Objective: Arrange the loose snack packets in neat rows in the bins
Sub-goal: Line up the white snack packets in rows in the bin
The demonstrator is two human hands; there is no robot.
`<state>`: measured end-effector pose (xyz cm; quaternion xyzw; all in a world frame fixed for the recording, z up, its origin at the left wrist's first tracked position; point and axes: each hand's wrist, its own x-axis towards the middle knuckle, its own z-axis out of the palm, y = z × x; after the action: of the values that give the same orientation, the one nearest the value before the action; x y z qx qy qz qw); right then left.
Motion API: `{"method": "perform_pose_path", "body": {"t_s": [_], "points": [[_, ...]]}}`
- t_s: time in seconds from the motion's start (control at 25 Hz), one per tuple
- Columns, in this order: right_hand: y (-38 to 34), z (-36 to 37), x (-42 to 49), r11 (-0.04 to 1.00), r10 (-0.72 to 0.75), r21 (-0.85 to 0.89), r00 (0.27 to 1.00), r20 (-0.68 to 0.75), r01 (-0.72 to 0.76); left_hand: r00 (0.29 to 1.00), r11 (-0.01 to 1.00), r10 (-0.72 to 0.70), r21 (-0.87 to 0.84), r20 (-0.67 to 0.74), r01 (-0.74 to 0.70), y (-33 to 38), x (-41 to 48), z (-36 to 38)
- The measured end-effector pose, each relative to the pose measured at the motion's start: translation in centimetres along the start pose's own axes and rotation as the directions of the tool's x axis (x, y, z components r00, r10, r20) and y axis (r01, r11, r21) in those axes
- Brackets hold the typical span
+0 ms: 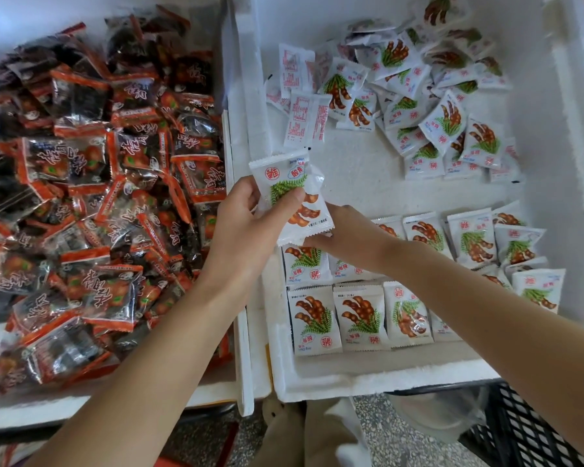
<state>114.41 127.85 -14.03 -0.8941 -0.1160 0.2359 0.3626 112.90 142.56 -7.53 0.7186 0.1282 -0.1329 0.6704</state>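
My left hand (250, 224) pinches a white tamarind packet (289, 183) with its thumb on the front, holding it above the left side of the white foam bin (351, 375). My right hand (348, 237) reaches under that packet and rests on the packets of the upper row; I cannot tell whether it grips one. Near the bin's front edge, white packets lie in neat rows (361, 318). A loose heap of the same packets (418, 106) fills the far part of the bin.
The left bin (216, 392) holds a jumbled pile of orange-and-black packets (91, 197). A white divider wall (246, 96) separates the two bins. A black plastic crate (526, 429) and speckled floor lie below the front edge.
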Motion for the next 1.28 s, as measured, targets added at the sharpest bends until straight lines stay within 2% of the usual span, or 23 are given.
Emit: {"method": "perform_pose_path", "body": {"t_s": [0.12, 0.24, 0.32, 0.44, 0.56, 0.64, 0.68, 0.76, 0.8, 0.84, 0.88, 0.92, 0.96, 1.0, 1.12, 1.28], "points": [[0.4, -0.5, -0.8, 0.957, 0.106, 0.286, 0.98, -0.169, -0.054, 1.0, 1.0, -0.008, 0.023, 0.012, 0.008, -0.4, -0.1, 0.0], [-0.9, -1.8, -2.3, 0.796, 0.225, 0.604, 0.906, -0.36, 0.042, 0.999, 0.998, -0.017, 0.068, 0.031, 0.015, -0.7, -0.3, 0.0], [-2.5, -2.3, -3.5, 0.739, 0.216, 0.672, 0.926, -0.31, 0.052, 0.999, 0.996, -0.015, 0.088, 0.038, 0.011, -0.9, -0.4, 0.2], [-3.8, -2.4, -4.3, 0.776, 0.131, 0.631, 0.975, -0.181, 0.013, 0.999, 0.994, -0.005, 0.113, 0.05, -0.001, -1.0, -1.0, 0.5], [-3.4, -2.6, -4.1, 0.733, 0.126, 0.68, 0.978, -0.165, 0.02, 0.997, 0.999, -0.023, 0.025, 0.073, 0.021, -1.3, -1.6, 0.4], [-3.1, -2.5, -4.3, 0.63, 0.141, 0.777, 0.984, -0.107, -0.006, 0.995, 0.998, -0.028, -0.058, 0.097, 0.033, -1.4, -1.7, 0.1], [-3.0, -2.6, -4.5, 0.529, 0.154, 0.848, 0.985, -0.073, -0.02, 0.995, 0.996, -0.017, -0.09, 0.098, 0.026, -1.4, -1.7, 0.0], [-2.6, -2.9, -4.9, 0.245, 0.198, 0.969, 0.98, -0.017, -0.033, 0.998, 0.995, 0.016, -0.097, 0.06, -0.01, -1.4, -1.5, -0.3], [-2.5, -3.0, -5.1, 0.196, 0.239, 0.98, 0.971, -0.02, -0.028, 0.999, 0.996, 0.034, -0.083, 0.034, -0.031, -1.4, -1.4, -0.5], [-2.1, -3.1, -5.2, 0.29, 0.295, 0.956, 0.954, -0.047, -0.043, 0.998, 0.996, 0.056, -0.065, 0.016, -0.054, -1.5, -1.4, -0.8], [-1.9, -3.2, -5.3, 0.493, 0.338, 0.864, 0.938, -0.079, -0.106, 0.997, 0.996, 0.076, -0.05, 0.007, -0.075, -1.5, -1.4, -1.0], [-1.9, -3.2, -5.5, 0.725, 0.327, 0.663, 0.94, -0.094, -0.186, 0.996, 0.995, 0.088, -0.04, 0.003, -0.088, -1.5, -1.5, -1.3], [-2.1, -3.0, -5.7, 0.875, 0.279, 0.428, 0.958, -0.071, -0.224, 0.996, 0.995, 0.093, -0.034, 0.003, -0.093, -1.5, -1.5, -1.5], [-2.1, -2.6, -5.9, 0.946, 0.223, 0.248, 0.974, -0.028, -0.21, 0.995, 0.995, 0.096, -0.032, 0.005, -0.096, -1.4, -1.6, -1.6], [-2.9, -1.6, -6.4, 0.987, 0.145, 0.069, 0.989, 0.03, -0.147, 0.995, 0.995, 0.095, -0.02, 0.012, -0.095, -1.5, -1.8, -1.6], [-2.6, -1.2, -6.2, 0.986, 0.151, -0.093, 0.983, 0.103, -0.141, 0.996, 0.996, 0.087, -0.023, 0.022, -0.086, -1.4, -2.2, -1.3]]}}
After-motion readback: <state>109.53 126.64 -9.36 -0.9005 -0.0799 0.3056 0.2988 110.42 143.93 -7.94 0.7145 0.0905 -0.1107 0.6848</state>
